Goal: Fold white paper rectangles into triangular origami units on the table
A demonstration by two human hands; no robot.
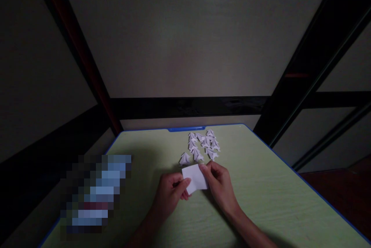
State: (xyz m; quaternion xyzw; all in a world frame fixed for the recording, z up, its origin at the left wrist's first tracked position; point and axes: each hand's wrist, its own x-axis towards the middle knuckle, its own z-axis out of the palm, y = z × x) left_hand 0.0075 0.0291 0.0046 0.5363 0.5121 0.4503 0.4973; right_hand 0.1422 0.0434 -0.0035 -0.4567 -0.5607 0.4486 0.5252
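Observation:
A small white sheet of paper (196,179), roughly square, is held up between both hands over the table. My left hand (171,191) pinches its left edge, with the thumb lying on the face of the sheet. At the upper right corner, my right hand (219,181) grips the paper between thumb and bent fingers. Just beyond the sheet lie several folded white paper figures (206,142) in a loose cluster. One folded paper figure (184,158) sits a little apart, at the near left of that group.
The pale green table (266,186) has a blue rim and a blue handle-like piece (187,128) at its far edge. A pixelated, unreadable object (100,190) lies at the left. Panelled walls (188,39) with dark strips stand behind the table.

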